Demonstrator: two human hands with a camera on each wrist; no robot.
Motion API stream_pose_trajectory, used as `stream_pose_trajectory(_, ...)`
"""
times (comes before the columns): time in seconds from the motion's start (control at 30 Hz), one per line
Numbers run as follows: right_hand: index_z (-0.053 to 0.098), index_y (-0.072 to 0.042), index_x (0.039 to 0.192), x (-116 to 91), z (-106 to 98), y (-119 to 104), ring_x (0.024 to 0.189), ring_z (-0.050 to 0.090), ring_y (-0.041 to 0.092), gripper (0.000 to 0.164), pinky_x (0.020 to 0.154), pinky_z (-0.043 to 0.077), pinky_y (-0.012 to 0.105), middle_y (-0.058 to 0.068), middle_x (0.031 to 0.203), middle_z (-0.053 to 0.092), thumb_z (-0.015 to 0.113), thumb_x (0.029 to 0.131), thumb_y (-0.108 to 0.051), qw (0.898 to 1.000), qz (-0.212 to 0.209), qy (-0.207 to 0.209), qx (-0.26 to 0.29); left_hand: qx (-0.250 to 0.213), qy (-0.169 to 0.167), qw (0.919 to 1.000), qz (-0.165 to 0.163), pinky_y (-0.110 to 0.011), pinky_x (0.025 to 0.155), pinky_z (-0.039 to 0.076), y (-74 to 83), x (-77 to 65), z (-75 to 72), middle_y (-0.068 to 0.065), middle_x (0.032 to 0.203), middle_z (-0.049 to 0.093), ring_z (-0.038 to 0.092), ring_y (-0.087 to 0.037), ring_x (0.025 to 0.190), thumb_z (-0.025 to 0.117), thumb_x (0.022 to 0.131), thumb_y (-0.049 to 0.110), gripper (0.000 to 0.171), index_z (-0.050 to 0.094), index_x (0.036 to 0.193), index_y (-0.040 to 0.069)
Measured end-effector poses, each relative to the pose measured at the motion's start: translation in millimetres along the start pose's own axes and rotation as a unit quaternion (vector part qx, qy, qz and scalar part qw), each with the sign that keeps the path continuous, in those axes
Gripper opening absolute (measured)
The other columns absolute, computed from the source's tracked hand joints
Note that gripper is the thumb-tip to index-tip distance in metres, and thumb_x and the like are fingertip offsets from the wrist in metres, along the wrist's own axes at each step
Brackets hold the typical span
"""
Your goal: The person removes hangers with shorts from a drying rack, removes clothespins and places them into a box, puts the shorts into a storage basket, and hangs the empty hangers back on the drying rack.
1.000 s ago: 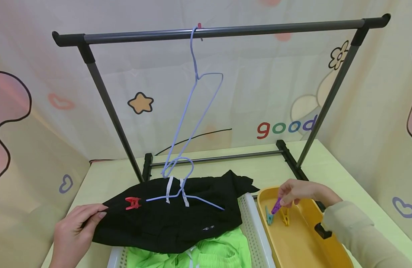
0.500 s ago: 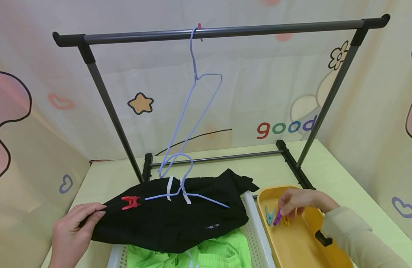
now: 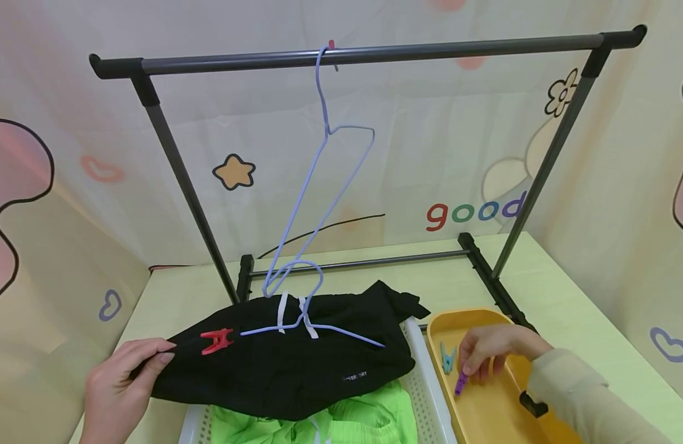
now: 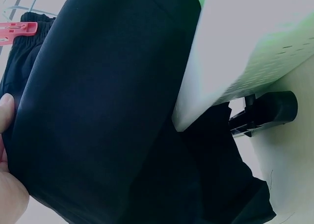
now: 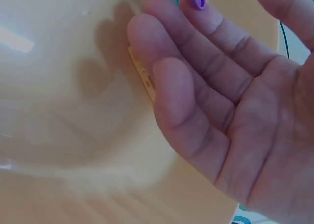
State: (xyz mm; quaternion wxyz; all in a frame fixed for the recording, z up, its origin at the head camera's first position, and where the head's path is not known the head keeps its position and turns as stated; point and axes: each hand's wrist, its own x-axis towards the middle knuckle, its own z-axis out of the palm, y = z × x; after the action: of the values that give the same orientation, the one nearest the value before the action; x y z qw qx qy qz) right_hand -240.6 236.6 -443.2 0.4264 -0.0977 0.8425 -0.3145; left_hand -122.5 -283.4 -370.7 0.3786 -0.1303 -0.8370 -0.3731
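Note:
My left hand (image 3: 122,385) pinches the left edge of black drawstring pants (image 3: 253,376) between thumb and fingers. A purple hanger (image 3: 341,333) lies at their waist, its lower part hidden by the cloth. On the waistband, left of the hanger, a red clothespin (image 3: 216,340) is clipped. Over the yellow tray (image 3: 486,425), my right hand (image 3: 494,348) pinches a purple clothespin (image 3: 460,383). A teal clothespin (image 3: 448,357) lies in the tray to its left. In the right wrist view, a yellow clothespin (image 5: 142,73) shows partly behind the fingers.
Under the pants stands a white perforated basket (image 3: 427,376) with bright green clothing (image 3: 375,413) inside. A dark metal rack (image 3: 463,49) rises behind, and another purple hanger (image 3: 323,111) hangs from its rail. The tray's black handle (image 3: 532,404) is near my right sleeve.
My right hand has lowered within the tray, taking the purple clothespin down with it. It now hides the yellow clothespin in the head view. My left hand has barely moved.

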Motion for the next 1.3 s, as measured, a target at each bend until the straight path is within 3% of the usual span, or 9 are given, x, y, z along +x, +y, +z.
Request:
stream_pose_trajectory(0.33, 0.063, -0.005, 0.070, 3.2, 7.1, -3.3, 0.048, 0.057, 0.010, 0.020, 0.042, 0.045, 0.019, 0.007, 0.062, 0.065, 0.068, 0.074, -0.024, 0.999, 0.045, -0.001, -0.024, -0.009, 0.001, 0.9999, 0.004, -0.001, 0.073, 0.038, -1.4, -0.3, -1.4, 0.022, 0.082, 0.060, 0.052, 0.010, 0.079, 0.069, 0.059, -0.018, 0.030, 0.067, 0.077, 0.006)
stream_pose_trajectory(0.8, 0.068, -0.007, 0.062, 6.3, 20.6, -10.7, 0.039, 0.055, 0.008, 0.032, 0.035, 0.039, 0.016, 0.009, 0.054, 0.064, 0.066, 0.074, -0.036, 0.993, 0.075, 0.008, -0.087, 0.007, 0.000, 0.9999, -0.015, 0.000, 0.071, 0.038, 0.5, -1.8, -0.9, 0.029, 0.083, 0.056, 0.051, 0.012, 0.077, 0.070, 0.059, -0.017, 0.029, 0.067, 0.077, 0.005)
stream_pose_trajectory(1.3, 0.062, 0.000, 0.058, 10.9, 29.3, -10.9, 0.040, 0.059, 0.015, 0.043, 0.033, 0.040, 0.019, 0.014, 0.054, 0.063, 0.060, 0.080, -0.036, 0.992, 0.092, 0.017, -0.085, -0.007, -0.002, 0.9996, -0.026, -0.001, 0.071, 0.039, 0.0, -1.6, -0.8, 0.027, 0.083, 0.057, 0.052, 0.010, 0.077, 0.069, 0.060, -0.018, 0.028, 0.066, 0.077, 0.004)
